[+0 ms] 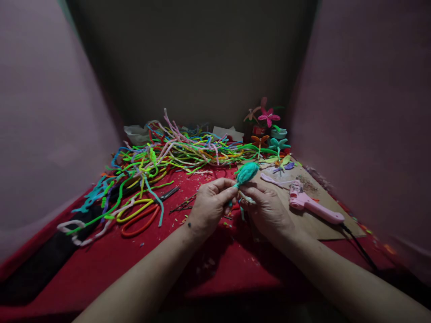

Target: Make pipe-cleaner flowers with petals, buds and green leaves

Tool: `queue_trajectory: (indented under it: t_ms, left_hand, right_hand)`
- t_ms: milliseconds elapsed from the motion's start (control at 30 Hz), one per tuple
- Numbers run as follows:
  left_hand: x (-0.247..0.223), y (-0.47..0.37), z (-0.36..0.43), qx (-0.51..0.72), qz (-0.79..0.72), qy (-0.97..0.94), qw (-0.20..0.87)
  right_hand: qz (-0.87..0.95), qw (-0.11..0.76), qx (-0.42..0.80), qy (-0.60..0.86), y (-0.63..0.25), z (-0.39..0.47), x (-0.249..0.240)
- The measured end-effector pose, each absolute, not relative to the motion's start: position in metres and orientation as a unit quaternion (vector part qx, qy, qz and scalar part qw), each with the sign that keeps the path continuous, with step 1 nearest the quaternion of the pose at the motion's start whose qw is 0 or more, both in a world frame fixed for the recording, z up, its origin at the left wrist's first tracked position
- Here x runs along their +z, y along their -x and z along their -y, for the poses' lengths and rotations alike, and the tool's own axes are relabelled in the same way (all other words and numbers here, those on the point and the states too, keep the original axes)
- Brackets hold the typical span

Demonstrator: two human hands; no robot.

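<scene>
A teal fuzzy bud (248, 172), made of pipe cleaner, stands tilted up to the right between my hands. My left hand (213, 204) pinches its base between thumb and fingers. Close beside it, my right hand (268, 208) is closed on a pale green pipe cleaner piece (247, 198) just below the bud. The fingertips of both hands nearly meet, and some of what lies between them is hidden.
Tangled coloured pipe cleaners (188, 150) spread over the red tabletop (134, 273). Scissors (170, 193) lie left of my hands. A pink glue gun (314, 207) with a black cord rests on a brown board (328, 231) at right. Pipe cleaner flowers (269, 117) stand behind.
</scene>
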State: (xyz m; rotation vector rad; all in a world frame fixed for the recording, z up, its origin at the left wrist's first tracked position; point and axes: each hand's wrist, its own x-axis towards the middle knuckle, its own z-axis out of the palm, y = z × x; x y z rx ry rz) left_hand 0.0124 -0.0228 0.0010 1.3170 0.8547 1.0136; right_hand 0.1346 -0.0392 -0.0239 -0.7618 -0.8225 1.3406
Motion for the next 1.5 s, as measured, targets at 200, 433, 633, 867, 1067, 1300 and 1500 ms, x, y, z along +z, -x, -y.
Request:
queue_trajectory:
  t_ms: [200,433,633,867,1067,1300,1500]
  left_hand:
    - [-0.006,-0.008,0.014,0.393,-0.317,-0.501,0.703]
    - [-0.006,-0.001,0.009,0.305,-0.258,-0.476,0.783]
    - [-0.003,0.001,0.008,0.245,-0.249,-0.482,0.803]
    - [-0.007,-0.009,0.025,0.369,-0.407,-0.756,0.356]
    - [-0.006,-0.009,0.027,0.376,-0.406,-0.771,0.315]
    - [-0.001,0.001,0.017,0.277,-0.261,-0.569,0.729]
    - [0.000,0.005,0.013,0.221,-0.230,-0.566,0.760]
  right_hand:
    - [0.348,0.618,0.639,0.298,-0.138,0.036,-0.025]
    - [0.369,0.549,0.697,0.278,-0.148,0.032,-0.024]
    - [0.371,0.555,0.684,0.294,-0.145,0.034,-0.022]
    - [0.349,0.602,0.655,0.293,-0.137,0.034,-0.025]
    - [0.361,0.613,0.628,0.315,-0.140,0.037,-0.023]
    - [0.418,0.541,0.685,0.251,-0.149,0.039,-0.017]
    - [0.427,0.551,0.666,0.264,-0.149,0.038,-0.018]
